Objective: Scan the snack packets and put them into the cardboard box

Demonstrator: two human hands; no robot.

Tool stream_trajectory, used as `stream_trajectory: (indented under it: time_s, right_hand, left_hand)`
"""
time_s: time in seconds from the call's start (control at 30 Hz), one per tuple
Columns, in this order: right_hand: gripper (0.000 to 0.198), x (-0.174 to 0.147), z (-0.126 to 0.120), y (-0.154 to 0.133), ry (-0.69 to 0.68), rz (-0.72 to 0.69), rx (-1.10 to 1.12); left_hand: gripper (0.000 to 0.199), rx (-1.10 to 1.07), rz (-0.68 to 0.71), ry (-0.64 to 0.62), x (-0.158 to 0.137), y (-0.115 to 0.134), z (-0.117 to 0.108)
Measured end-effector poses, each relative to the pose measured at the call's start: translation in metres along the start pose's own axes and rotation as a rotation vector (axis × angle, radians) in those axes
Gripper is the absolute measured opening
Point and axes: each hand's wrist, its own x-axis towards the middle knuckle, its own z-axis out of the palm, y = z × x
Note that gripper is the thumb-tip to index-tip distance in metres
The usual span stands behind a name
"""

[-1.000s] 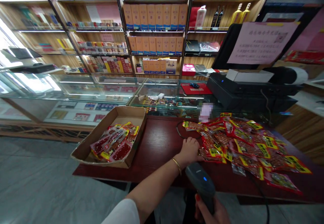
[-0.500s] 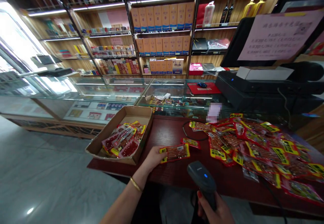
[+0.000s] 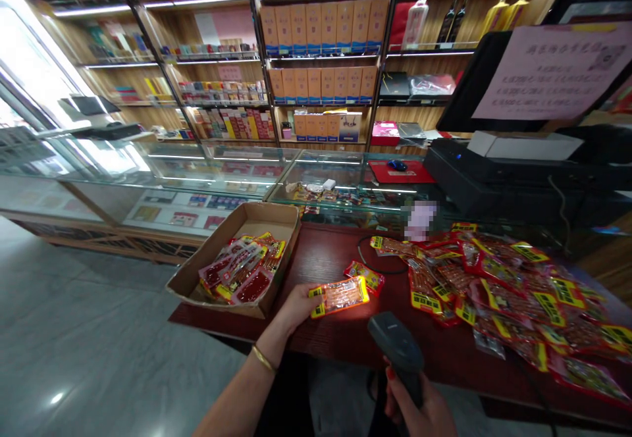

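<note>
A red and yellow snack packet [image 3: 342, 295] with sausage-like sticks inside is pinched at its left end by my left hand [image 3: 296, 308]. Light from the scanner brightens its face. My right hand [image 3: 415, 401] grips the handle of a dark barcode scanner [image 3: 395, 341], whose head points toward that packet. Just behind the held packet, another red packet [image 3: 365, 278] lies on the dark red table [image 3: 320, 253]. Left of my left hand stands an open cardboard box [image 3: 261, 216] with several packets [image 3: 241, 269] in it.
A large heap of similar packets [image 3: 513, 285] covers the table's right side. Behind the table run glass display counters [image 3: 222, 167], with a red mouse pad [image 3: 402, 171] on top. A monitor [image 3: 474, 75] with a paper notice rises at the right. A black cable [image 3: 380, 269] curls near the heap.
The held packet has become brightly lit and is tilted slightly. The loose packet behind it has shifted a little left and turned. My right hand keeps hold of the scanner, whose blue light no longer shows.
</note>
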Motion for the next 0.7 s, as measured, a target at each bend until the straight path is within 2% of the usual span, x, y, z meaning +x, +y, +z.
stream_trajectory:
  time_s: [0.1, 0.27, 0.33, 0.4, 0.47, 0.57, 0.63, 0.7]
  right_hand:
    - [0.075, 0.0, 0.001, -0.003, 0.003, -0.002, 0.005]
    - [0.073, 0.001, 0.003, -0.002, 0.007, 0.0, 0.008]
    - [0.07, 0.001, 0.002, 0.0, 0.01, 0.002, 0.001]
    - [0.065, 0.002, 0.001, 0.002, 0.019, 0.016, -0.021]
    - [0.064, 0.003, -0.001, 0.003, 0.026, 0.034, -0.042]
    - [0.065, 0.004, -0.003, 0.005, 0.023, 0.04, -0.047]
    - [0.066, 0.004, -0.003, 0.007, 0.019, 0.043, -0.04]
    - [0.067, 0.005, -0.002, 0.008, 0.017, 0.052, -0.025]
  left_hand:
    - [0.045, 0.001, -0.003, 0.004, 0.001, -0.001, -0.001]
    - [0.053, -0.012, -0.018, 0.012, 0.0, 0.002, 0.003]
    - [0.054, -0.002, -0.005, 0.011, -0.004, 0.008, 0.007]
    - [0.05, 0.052, 0.069, 0.04, -0.014, 0.022, 0.007]
    - [0.042, 0.202, 0.232, 0.166, -0.032, 0.048, 0.0]
    - [0.036, 0.553, 0.516, 0.544, -0.067, 0.1, -0.031]
    - [0.037, 0.759, 0.574, 0.791, -0.088, 0.132, -0.057]
    - [0.037, 0.95, 0.545, 0.917, -0.099, 0.154, -0.077]
